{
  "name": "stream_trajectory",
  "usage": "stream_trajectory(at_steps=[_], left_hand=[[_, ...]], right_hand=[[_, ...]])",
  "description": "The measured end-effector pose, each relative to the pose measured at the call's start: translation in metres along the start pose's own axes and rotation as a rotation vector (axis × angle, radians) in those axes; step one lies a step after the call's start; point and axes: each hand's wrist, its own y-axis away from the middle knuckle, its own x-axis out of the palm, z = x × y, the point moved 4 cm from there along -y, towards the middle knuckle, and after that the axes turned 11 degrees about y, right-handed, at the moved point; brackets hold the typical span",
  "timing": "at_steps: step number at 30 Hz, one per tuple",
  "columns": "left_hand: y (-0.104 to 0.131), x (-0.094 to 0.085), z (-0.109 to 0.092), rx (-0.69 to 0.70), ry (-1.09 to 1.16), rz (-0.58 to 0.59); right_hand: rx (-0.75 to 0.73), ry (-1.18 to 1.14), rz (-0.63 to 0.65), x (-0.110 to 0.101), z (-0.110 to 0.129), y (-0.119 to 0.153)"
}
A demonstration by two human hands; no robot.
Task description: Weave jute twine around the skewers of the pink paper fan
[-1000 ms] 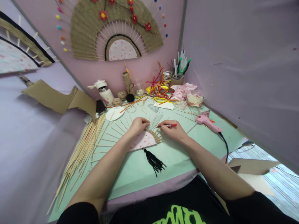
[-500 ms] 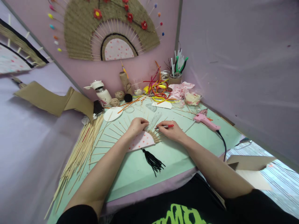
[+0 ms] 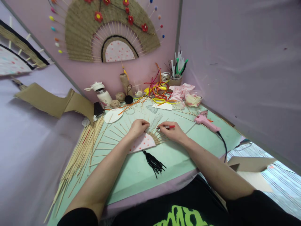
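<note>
A small fan lies on the table, with thin wooden sticks (image 3: 114,138) spreading from a white half-circle with pink dots (image 3: 143,142) and a band of brown twine (image 3: 154,138) along its curved edge. A black tassel (image 3: 154,163) hangs from its straight edge towards me. My left hand (image 3: 138,128) rests over the fan's upper left part, fingertips pinched together beside a clear ruler (image 3: 156,120); what they grip is hidden. My right hand (image 3: 172,131) holds a red pen (image 3: 170,126), its tip at the sticks just right of the ruler.
Bundled loose sticks (image 3: 82,150) lie at the left. A pink glue gun (image 3: 207,122) with a black cord rests at the right. Behind are a white paper oval (image 3: 113,115), a protractor (image 3: 151,109), twine balls (image 3: 120,96), a bottle (image 3: 103,95) and coloured pipe cleaners (image 3: 160,89).
Both hands, the pen and the fan stay almost exactly in place. The view has shifted very slightly.
</note>
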Motion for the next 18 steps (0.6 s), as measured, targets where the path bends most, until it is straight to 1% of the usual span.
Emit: stream_trajectory(at_steps=[10,18], left_hand=[[0.0026,-0.0008,-0.0053,0.003,-0.011,0.016],[0.0038,-0.0006,-0.007,0.005,-0.023,0.029]], right_hand=[[0.011,0.007,-0.007,-0.002,0.0007,0.0],[0.008,-0.009,-0.018,0.0003,-0.003,-0.0006]])
